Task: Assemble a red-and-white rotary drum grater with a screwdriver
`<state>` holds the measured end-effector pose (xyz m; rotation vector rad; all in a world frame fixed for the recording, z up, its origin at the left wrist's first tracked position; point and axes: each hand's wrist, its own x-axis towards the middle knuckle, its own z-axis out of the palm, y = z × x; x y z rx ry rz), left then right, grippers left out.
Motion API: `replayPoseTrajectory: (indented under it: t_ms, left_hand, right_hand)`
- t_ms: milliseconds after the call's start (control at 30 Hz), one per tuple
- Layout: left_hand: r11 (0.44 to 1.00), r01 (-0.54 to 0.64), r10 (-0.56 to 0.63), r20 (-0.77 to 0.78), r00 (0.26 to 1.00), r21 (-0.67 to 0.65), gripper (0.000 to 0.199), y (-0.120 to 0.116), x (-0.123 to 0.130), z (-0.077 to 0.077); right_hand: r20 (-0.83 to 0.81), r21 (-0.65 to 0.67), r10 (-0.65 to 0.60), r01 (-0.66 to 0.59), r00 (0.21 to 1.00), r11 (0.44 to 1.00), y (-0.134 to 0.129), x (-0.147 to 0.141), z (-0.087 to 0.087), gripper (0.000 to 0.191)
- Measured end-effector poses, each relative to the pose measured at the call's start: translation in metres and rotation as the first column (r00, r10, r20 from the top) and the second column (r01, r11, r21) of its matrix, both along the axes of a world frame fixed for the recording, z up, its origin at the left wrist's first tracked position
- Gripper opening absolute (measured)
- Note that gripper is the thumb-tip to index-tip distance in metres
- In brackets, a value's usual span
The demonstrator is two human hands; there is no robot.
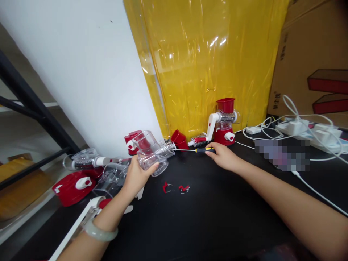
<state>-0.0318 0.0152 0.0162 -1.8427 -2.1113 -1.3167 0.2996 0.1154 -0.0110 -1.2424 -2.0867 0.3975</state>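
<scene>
My left hand point(138, 172) is closed round a clear plastic grater housing point(153, 157), held tilted above the black table. In my right hand point(220, 154) is a screwdriver point(203, 149) with a black and yellow handle, its thin shaft pointing left. The shaft's tip reaches the right side of the clear housing, near a metal grater drum point(169, 145); whether they touch I cannot tell. On the table below lie small red plastic parts point(185, 188) with several little screws or pins around them.
An assembled red and white rotary grater point(224, 136) stands at the back. Red grater bases point(73, 188) and clear parts crowd the left. A red hopper point(178, 139) lies by the yellow plastic sheet point(206, 65). White cables, a power strip point(296, 127) and a cardboard box point(312, 54) are at right.
</scene>
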Motion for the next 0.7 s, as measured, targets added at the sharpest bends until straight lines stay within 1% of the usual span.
replayPoseTrajectory:
  t_ms: [133,233,433,567,700]
  left_hand:
    - [1.000,0.021,-0.022,0.045,0.999,0.021,0.058,-0.004,0.000,0.000]
    - [0.999,0.050,-0.051,0.086,0.995,0.022,0.057,-0.006,-0.002,-0.003]
    - [0.996,0.090,-0.092,0.176,0.980,0.020,0.058,-0.007,-0.008,-0.009]
    - [0.995,0.093,-0.096,0.196,0.976,0.023,0.058,-0.008,-0.006,-0.009]
    - [0.994,0.109,-0.111,0.235,0.966,0.020,0.059,-0.010,-0.003,-0.009]
  right_hand:
    - [0.060,-0.058,0.000,0.003,0.998,0.998,0.003,0.005,0.000,0.014]
    - [0.094,-0.081,0.004,0.004,0.996,0.997,0.007,0.006,-0.005,0.015]
    - [0.168,-0.079,0.043,-0.031,0.985,0.996,0.012,0.006,-0.017,0.013]
    - [0.210,-0.095,0.073,-0.054,0.975,0.994,0.014,0.004,-0.023,0.012]
    - [0.266,-0.087,0.073,-0.052,0.961,0.995,0.015,0.002,-0.029,0.016]
